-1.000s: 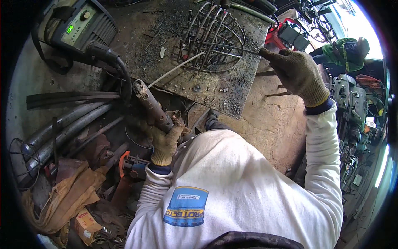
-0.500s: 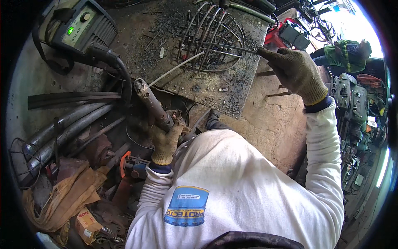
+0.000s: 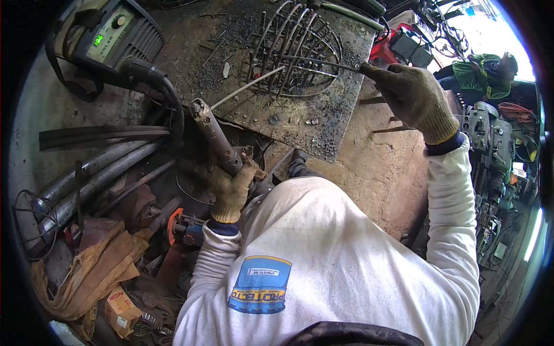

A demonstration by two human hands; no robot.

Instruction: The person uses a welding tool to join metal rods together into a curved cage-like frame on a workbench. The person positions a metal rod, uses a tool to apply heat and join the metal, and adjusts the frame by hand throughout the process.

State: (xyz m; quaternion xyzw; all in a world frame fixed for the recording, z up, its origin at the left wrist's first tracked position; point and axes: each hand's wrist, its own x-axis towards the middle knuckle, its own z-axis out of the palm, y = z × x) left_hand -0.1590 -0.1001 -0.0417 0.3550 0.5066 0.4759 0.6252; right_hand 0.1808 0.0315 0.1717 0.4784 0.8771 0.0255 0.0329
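Note:
My left hand (image 3: 234,187), in a dirty knit glove, is closed around a cylindrical welding electrode holder (image 3: 216,136). From its far end a pale grey welding electrode (image 3: 248,87) slants up and right, its tip at the bars of a round metal grille (image 3: 300,26). The grille has curved bars and an outer ring and lies on the work table (image 3: 332,124). My gloved right hand (image 3: 412,98) pinches the end of a thin metal rod (image 3: 329,63) to the right of the grille. That rod's other end reaches in among the bars.
A welding machine (image 3: 130,43) with a thick cable stands at the left. Below it lie curved metal pipes (image 3: 98,179), brown cloth (image 3: 98,271) and a small carton (image 3: 122,311). At the right are machine parts (image 3: 487,138) and another person (image 3: 485,75) in green.
The electrode holder and electrode have shifted slightly upward with my left hand. My right hand and its rod have barely moved.

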